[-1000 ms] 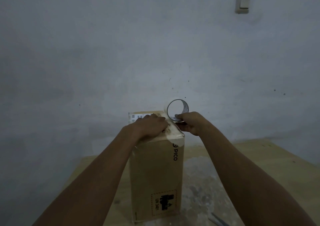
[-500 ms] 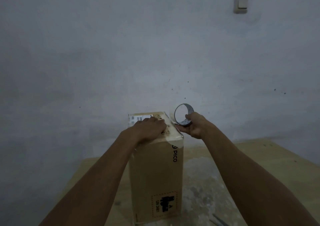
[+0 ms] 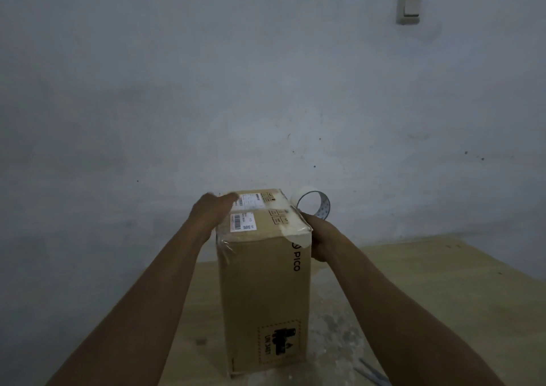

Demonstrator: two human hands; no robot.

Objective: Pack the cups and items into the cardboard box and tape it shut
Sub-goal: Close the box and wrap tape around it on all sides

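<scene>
Standing upright, labelled cardboard box (image 3: 263,282), tape roll (image 3: 313,205) alongside

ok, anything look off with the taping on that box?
Yes: the white tape strip on the cardboard box sits askew over its near right top corner, end hanging loose by the PICO print. The right hand holds the tape roll beside it.

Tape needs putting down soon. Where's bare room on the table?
Widest: the table right of the cardboard box, back to the wall, bar a grey thing at front. Left, a narrower strip. Crowded: the box top, at left hand and right hand.
</scene>
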